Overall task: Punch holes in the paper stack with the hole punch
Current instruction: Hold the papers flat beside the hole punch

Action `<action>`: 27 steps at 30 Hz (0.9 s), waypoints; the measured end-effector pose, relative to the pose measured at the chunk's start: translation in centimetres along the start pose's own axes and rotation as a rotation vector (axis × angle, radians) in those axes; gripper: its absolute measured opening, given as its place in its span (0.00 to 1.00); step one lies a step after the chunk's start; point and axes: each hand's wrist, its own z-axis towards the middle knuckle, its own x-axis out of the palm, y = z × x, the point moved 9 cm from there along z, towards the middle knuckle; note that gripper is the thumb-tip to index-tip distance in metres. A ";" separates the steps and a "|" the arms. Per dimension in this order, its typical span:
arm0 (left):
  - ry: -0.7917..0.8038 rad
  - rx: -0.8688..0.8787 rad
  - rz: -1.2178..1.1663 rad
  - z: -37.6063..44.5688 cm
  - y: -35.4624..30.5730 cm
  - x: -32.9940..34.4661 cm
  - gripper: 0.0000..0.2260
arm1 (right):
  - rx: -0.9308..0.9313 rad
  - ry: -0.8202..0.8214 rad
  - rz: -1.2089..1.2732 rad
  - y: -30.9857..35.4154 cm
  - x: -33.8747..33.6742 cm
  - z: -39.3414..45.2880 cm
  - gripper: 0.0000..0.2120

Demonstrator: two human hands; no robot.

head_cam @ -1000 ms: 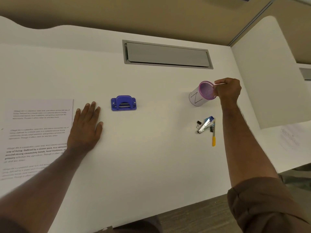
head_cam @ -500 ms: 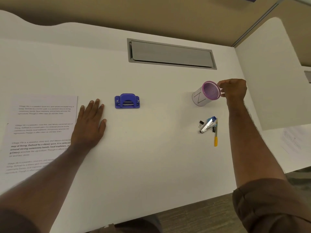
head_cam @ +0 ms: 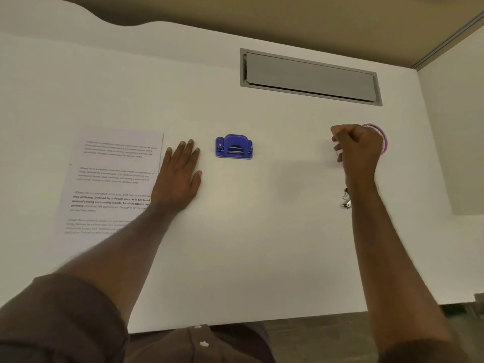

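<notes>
The blue hole punch [head_cam: 234, 147] sits on the white desk [head_cam: 262, 231], mid-depth. Left of it lies the printed paper stack [head_cam: 112, 163], flat on the desk. My left hand [head_cam: 179, 176] rests palm-down with straight fingers between the paper's right edge and the punch, a short gap from the punch. My right hand [head_cam: 358, 148] hovers further right with curled fingers that pinch a small thin metal piece [head_cam: 336, 153]; I cannot tell what it is.
A pink-rimmed pen cup [head_cam: 382, 138] shows partly behind my right hand. A binder clip and stapler tip [head_cam: 346, 199] peek out beside my right forearm. A grey cable hatch [head_cam: 310, 76] lies at the back, a white partition [head_cam: 455, 127] stands on the right.
My right hand has drawn left, away from the cup's rim, with the thin piece pinched in its fingers. The view has swung so everything sits further right. My left hand has stayed flat.
</notes>
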 end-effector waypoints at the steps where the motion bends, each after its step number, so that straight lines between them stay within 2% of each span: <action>1: -0.001 0.000 -0.003 0.0 0.0 0.0 0.26 | -0.039 0.075 -0.054 0.2 2.5 -2.0 0.06; 5: -0.036 0.010 -0.009 -0.1 0.0 -0.2 0.25 | -0.307 0.339 -0.391 0.2 11.4 -10.3 0.08; 7: -0.033 0.009 -0.008 -0.1 0.0 -0.2 0.25 | -0.406 0.422 -0.532 -0.4 14.4 -13.5 0.13; 10: -0.024 0.005 -0.010 -0.1 0.1 -0.1 0.26 | -0.463 0.548 -0.712 -1.6 17.8 -16.0 0.21; 12: -0.030 0.002 -0.019 -0.1 0.1 -0.2 0.26 | -0.486 0.567 -0.772 -1.8 18.8 -16.5 0.23; 20: -0.051 0.012 -0.040 -0.2 0.2 -0.4 0.25 | -0.569 0.571 -0.813 -1.0 20.5 -16.4 0.24; 24: -0.040 0.010 -0.036 -0.2 0.1 -0.4 0.25 | -0.538 0.490 -0.686 -1.7 18.9 -16.6 0.19; 27: -0.037 -0.001 -0.039 -0.2 0.2 -0.4 0.26 | -0.485 0.476 -0.493 -2.1 18.0 -16.6 0.16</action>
